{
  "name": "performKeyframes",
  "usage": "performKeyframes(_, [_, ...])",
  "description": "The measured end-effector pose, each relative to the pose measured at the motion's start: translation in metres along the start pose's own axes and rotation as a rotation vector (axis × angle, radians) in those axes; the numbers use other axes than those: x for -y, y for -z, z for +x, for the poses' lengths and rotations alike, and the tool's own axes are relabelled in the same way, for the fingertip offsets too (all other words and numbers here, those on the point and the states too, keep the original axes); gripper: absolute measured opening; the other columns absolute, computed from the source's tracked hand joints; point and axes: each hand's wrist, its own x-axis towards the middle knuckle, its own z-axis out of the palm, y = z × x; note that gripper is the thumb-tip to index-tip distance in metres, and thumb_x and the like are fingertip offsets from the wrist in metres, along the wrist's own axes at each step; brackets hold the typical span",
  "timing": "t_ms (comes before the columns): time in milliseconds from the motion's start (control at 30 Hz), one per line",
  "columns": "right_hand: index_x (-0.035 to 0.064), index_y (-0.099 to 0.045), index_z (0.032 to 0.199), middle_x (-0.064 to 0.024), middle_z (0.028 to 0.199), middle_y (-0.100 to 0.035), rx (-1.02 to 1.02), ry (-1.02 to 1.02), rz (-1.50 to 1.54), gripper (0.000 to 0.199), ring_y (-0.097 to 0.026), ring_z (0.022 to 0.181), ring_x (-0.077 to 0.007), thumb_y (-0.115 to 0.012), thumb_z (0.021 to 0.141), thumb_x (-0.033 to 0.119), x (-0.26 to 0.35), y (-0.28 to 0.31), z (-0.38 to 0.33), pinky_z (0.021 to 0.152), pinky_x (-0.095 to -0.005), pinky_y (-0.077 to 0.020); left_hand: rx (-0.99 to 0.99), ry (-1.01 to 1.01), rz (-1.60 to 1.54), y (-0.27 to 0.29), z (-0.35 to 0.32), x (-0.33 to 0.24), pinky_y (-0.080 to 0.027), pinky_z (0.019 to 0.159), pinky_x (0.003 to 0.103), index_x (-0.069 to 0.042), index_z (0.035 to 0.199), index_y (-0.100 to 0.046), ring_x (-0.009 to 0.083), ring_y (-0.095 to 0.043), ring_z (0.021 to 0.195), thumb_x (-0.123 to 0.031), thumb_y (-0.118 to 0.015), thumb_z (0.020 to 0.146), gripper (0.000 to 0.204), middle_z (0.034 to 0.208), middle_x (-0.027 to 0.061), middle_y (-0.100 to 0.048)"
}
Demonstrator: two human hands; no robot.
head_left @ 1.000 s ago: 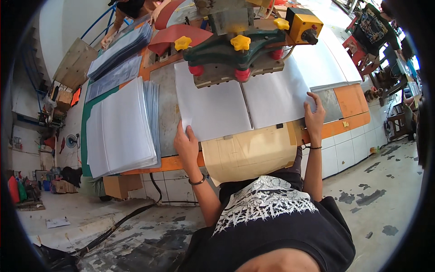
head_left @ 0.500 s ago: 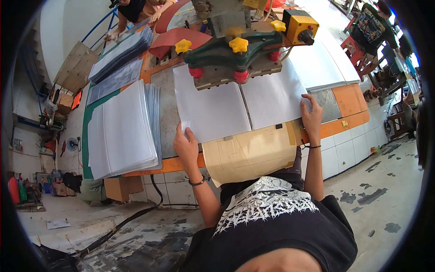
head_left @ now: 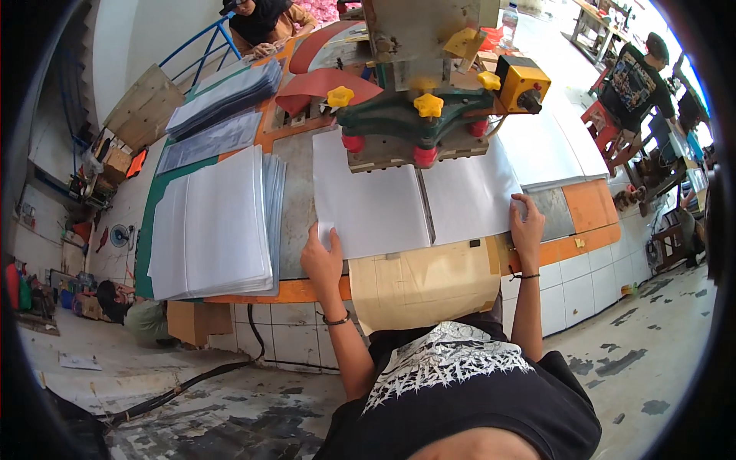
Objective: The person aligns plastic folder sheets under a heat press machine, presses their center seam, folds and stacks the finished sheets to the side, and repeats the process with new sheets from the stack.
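A white sheet [head_left: 372,218] with a dark strip down its middle lies on the worktable, its far part beneath a press head [head_left: 425,142]. My left hand [head_left: 322,261] is closed on the sheet's near left edge, thumb on top. On the opposite edge, my right hand [head_left: 527,226] pinches the sheet with bent fingers. A curved tan board with drawn lines [head_left: 425,287] juts out between my forearms, just below the sheet's near edge. The press head has yellow star knobs [head_left: 428,105] and red spacers. Its underside hides the far end of the sheet.
Stacked white sheets [head_left: 211,222] stand left of my left hand, with more bundles [head_left: 226,96] behind. Another white stack [head_left: 548,149] lies right of the press. A yellow control box [head_left: 524,84] sticks out beside the knobs. People are at the far left, lower left and far right.
The whole view has shifted, so the table and press appear lower and slightly to the right. Both hands stay at the sheet's edges; the sheet lies nearly unchanged under the press.
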Motion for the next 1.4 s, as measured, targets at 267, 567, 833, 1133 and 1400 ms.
performKeyframes(267, [0.0112,-0.072,0.112,-0.0102,0.104,-0.075,-0.004,0.003,0.026,0.021,-0.065,0.092,-0.0287,-0.066,0.095,0.021,-0.002,-0.002,0.004,0.093,-0.0373,-0.0414,-0.036,-0.073,-0.046,-0.007,0.003,0.008,-0.054,0.077,0.051,-0.001,0.121,-0.065,0.0444,-0.070,0.088,-0.019,-0.065,0.093,0.033,0.096,0.0259,-0.072])
performKeyframes(567, [0.0105,-0.072,0.110,-0.0087,0.100,-0.074,0.004,0.007,0.009,0.019,-0.060,0.081,-0.0245,-0.066,0.095,0.021,0.001,-0.001,0.001,0.089,-0.0357,-0.0412,0.002,-0.018,-0.032,-0.002,0.000,0.009,-0.054,0.077,0.051,-0.002,0.123,-0.063,0.0443,-0.070,0.088,-0.017,-0.063,0.093,0.034,0.096,0.0257,-0.073])
performKeyframes(833, [0.0101,-0.072,0.111,-0.0079,0.105,-0.074,-0.011,-0.001,0.003,0.019,-0.065,0.092,-0.0261,-0.065,0.096,0.020,0.000,0.000,-0.001,0.091,-0.0371,-0.0411,0.023,-0.032,-0.057,-0.002,-0.001,0.006,-0.054,0.078,0.049,0.002,0.124,-0.063,0.0442,-0.070,0.089,-0.016,-0.063,0.093,0.036,0.098,0.0267,-0.073])
performKeyframes(1133, [0.0116,-0.072,0.110,-0.0069,0.106,-0.074,0.010,0.003,-0.065,0.018,-0.065,0.093,-0.0253,-0.066,0.095,0.020,0.004,0.000,0.004,0.089,-0.0370,-0.0411,0.067,0.031,-0.036,-0.001,0.002,0.001,-0.055,0.080,0.047,0.005,0.125,-0.062,0.0425,-0.072,0.094,-0.016,-0.064,0.094,0.038,0.102,0.0273,-0.073])
performKeyframes(1400, [0.0100,-0.073,0.107,-0.0095,0.094,-0.074,-0.017,-0.033,-0.055,0.018,-0.063,0.076,-0.0251,-0.066,0.096,0.022,0.010,-0.001,0.005,0.087,-0.0357,-0.0412,0.094,0.045,-0.073,-0.001,0.001,-0.001,-0.055,0.078,0.048,0.004,0.124,-0.062,0.0429,-0.072,0.091,-0.015,-0.063,0.094,0.036,0.101,0.0267,-0.073])
